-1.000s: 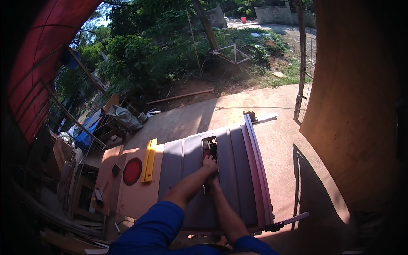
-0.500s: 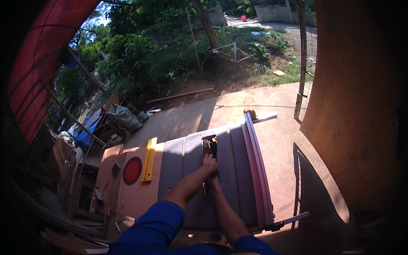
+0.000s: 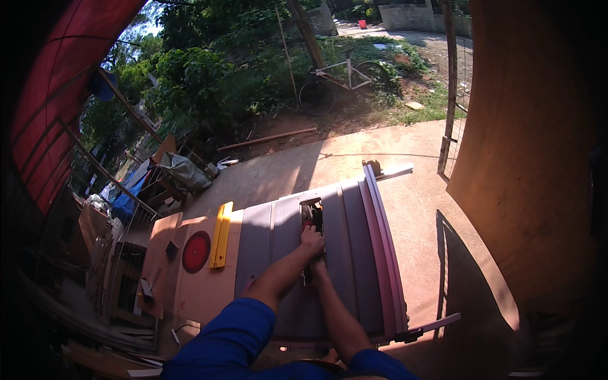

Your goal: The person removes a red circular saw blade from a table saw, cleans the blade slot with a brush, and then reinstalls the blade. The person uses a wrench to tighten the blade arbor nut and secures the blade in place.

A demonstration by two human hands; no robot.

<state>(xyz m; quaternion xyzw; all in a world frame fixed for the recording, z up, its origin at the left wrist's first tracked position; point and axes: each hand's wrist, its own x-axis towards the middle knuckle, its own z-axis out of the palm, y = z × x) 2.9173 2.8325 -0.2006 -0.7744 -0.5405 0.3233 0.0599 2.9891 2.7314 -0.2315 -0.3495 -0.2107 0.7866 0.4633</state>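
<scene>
Both my hands work at the long opening (image 3: 311, 204) in the grey top of a table saw (image 3: 286, 235). My left hand (image 3: 311, 239) is closed over the opening's middle, its fingers bent down. A small red part shows just beyond its fingers; I cannot make out what it grips. Close below it, my right hand (image 3: 318, 271) reaches into the near end of the opening, its fingers hidden. Dark metal parts show inside the far end. To the left, a round red saw blade (image 3: 197, 252) lies on a wooden board (image 3: 201, 297), beside a long yellow plate (image 3: 220, 235).
A rip fence (image 3: 384, 253) runs along the saw's right side. On the left board are a small dark block (image 3: 171, 250) and a square-like tool (image 3: 146, 288). Wire-mesh racks and scrap wood (image 3: 101, 259) stand farther left. A bicycle (image 3: 345, 79) leans beyond the concrete floor.
My hands stay in the opening in almost the same place. The view has shifted very slightly; nothing else has visibly moved.
</scene>
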